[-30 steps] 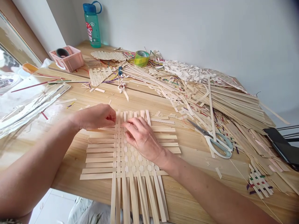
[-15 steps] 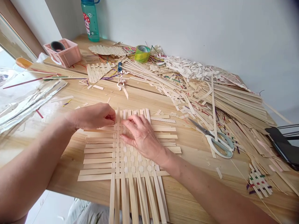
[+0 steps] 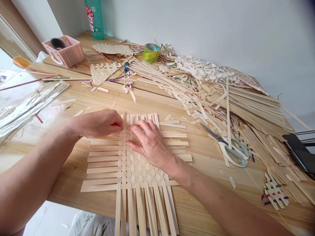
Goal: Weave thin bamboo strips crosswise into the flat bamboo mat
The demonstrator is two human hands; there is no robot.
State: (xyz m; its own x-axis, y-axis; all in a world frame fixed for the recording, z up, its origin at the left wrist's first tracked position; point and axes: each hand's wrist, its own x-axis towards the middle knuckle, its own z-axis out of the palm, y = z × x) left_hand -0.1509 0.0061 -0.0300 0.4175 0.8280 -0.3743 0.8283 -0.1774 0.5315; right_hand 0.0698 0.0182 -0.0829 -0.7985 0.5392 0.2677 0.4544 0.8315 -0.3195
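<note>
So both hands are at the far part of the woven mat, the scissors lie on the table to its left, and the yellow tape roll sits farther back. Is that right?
Not quite: the head view shows the scissors on the table to the right of the woven mat, not the left. The rest stands.

Woven strips point(image 3: 140, 178) matt wood; tabletop point(image 3: 157, 101) smooth wood; bottle point(image 3: 96, 23) glossy plastic
</note>
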